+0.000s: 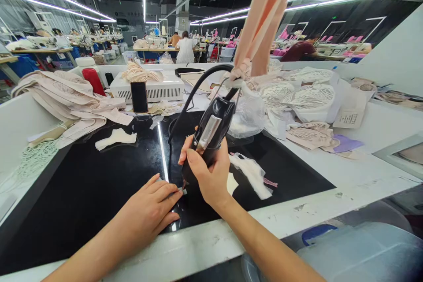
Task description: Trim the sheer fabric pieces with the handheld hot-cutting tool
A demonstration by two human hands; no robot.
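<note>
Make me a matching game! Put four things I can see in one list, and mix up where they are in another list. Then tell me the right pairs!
Things:
1. Phone
2. Right hand
3. Purple cloth
4. Left hand

Where they are:
A. Next to beige lace
B. Palm down at the black board
C. Upright in front of the white box
D. Around the black tool

Right pairs: 1-C, 2-D, 3-A, 4-B
</note>
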